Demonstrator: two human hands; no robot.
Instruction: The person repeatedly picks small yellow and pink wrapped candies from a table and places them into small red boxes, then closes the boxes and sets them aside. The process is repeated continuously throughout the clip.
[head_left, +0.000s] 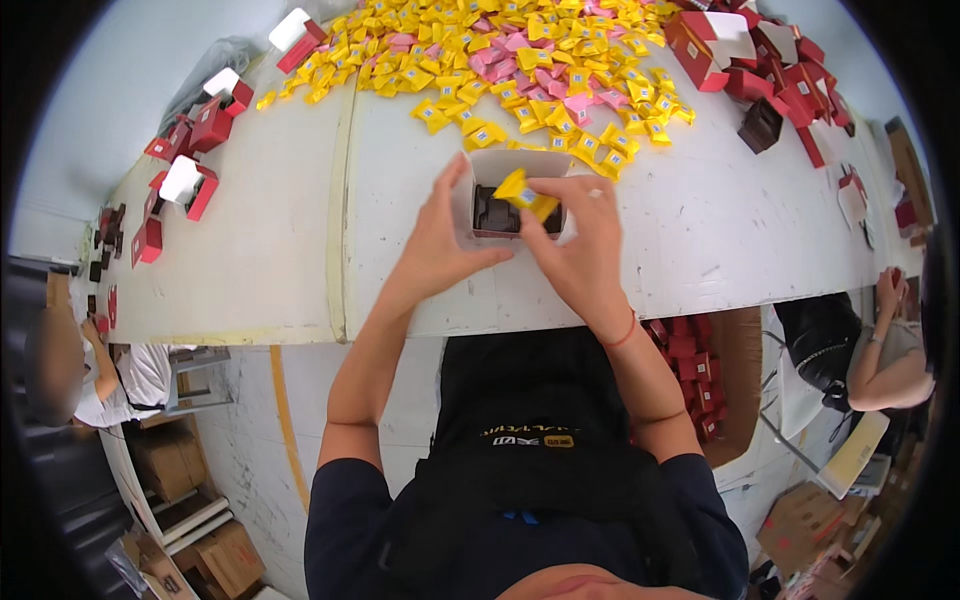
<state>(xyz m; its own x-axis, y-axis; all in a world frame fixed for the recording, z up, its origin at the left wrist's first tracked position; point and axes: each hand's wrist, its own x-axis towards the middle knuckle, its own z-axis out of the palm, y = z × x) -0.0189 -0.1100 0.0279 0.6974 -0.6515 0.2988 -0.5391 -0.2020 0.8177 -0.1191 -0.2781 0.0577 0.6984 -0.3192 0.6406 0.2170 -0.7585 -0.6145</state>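
Note:
My right hand (581, 240) pinches a yellow wrapped packet (527, 196) between thumb and fingers, over an open small box (517, 160) with white inner walls. A dark brown plastic tray (495, 214) sits inside the box; part of it is hidden by the packet and fingers. My left hand (442, 236) is at the box's left side, its fingers along the wall and its thumb stretched out near the front edge. Just beyond the box lies a large heap of yellow packets (448, 91) mixed with pink packets (501, 69).
Red boxes (211, 124) stand at the left, and more red boxes (802, 90) and a dark tray (760, 125) lie at the right. Below the table edge, a carton (735, 390) holds red boxes. People sit at both far sides.

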